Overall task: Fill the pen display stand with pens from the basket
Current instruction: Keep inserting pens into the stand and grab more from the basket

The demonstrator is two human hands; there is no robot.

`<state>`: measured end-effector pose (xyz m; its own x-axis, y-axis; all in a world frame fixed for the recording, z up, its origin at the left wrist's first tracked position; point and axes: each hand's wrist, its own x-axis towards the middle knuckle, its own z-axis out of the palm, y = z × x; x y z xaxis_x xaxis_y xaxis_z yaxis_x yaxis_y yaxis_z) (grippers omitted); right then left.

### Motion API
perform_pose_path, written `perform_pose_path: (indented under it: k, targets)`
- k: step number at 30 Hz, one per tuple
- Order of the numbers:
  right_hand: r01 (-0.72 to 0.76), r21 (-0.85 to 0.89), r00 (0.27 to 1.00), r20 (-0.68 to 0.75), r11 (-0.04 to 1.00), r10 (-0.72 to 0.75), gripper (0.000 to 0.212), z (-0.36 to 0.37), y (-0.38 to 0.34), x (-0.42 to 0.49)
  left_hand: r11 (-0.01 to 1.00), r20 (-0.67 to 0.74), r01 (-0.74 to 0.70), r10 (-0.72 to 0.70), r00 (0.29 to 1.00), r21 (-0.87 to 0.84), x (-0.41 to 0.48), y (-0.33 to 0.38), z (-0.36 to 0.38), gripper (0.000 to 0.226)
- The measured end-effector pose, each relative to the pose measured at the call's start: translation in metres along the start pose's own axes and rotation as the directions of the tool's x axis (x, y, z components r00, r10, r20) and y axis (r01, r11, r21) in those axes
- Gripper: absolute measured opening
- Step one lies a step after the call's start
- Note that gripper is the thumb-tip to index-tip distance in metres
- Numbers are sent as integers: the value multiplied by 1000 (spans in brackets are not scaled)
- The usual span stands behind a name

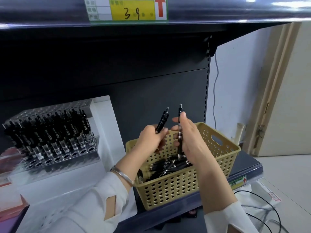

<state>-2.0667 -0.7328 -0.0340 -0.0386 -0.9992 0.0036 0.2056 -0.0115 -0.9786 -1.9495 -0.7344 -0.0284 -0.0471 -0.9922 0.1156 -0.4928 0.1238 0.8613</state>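
Above the basket (pixel 176 190), both hands are raised, close together but not touching. The left hand (pixel 151 137) curls its fingers round what look like two pens (pixel 162 121), black and tilted, with their clicker ends up and to the right. The right hand (pixel 191 140) pinches a single pen (pixel 180 130) between thumb and fingers and holds it upright, tip down toward the basket. Loose pens (pixel 170 165) lie heaped on the basket's floor. The basket is tan and perforated, and it sits on a dark shelf (pixel 244 163), to the right of the stand (pixel 79 105). The stand is clear and tiered, and rows of pens (pixel 55 133) lean back in its holes. A silver bracelet (pixel 122 174) circles the left wrist above a white sleeve (pixel 104 195). A yellow price label (pixel 127 10) is fixed to the edge of the shelf overhead.
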Motion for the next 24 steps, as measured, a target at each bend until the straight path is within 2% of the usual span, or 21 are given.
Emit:
perform_pose_path:
  k: [3,5,8,10,12,14,16,17,19,21,24]
  targets:
    - [-67,38,995,76,997,64,55,5,0,-4,983,83,37,-22,996,-178,-2,7,6,20]
    - [-53,9,992,115,999,51,54,8,-1,-4,987,82,23,-10,997,-160,0,7,10,16]
    - [-18,-16,993,114,1000,20,39,11,-2,-8,981,72,39,-26,997,-191,2,5,14,14]
    - [-25,-44,993,114,999,30,42,7,-3,-8,978,79,13,3,997,-206,2,2,15,12]
    - [-16,-79,997,78,997,22,49,-1,-4,-8,993,48,-2,8,999,-120,6,0,11,15]
    - [-36,-75,998,-44,997,33,49,-13,-4,-4,998,45,19,-16,999,-61,13,-3,9,18]
    - [-51,17,984,-169,999,53,43,-25,-2,1,998,102,58,-62,993,36,23,-8,11,14]
    - [-57,77,973,-220,995,73,39,-31,0,3,987,134,71,-90,987,141,27,-11,13,13]
    - [-56,191,947,-301,980,113,35,-39,3,6,910,221,58,-162,962,411,35,-17,23,16]
    - [-46,281,926,-349,958,147,32,-45,5,11,785,290,39,-275,917,619,40,-21,35,25]
    - [-27,323,918,-366,946,151,29,-48,6,15,681,292,42,-368,883,731,46,-31,48,34]
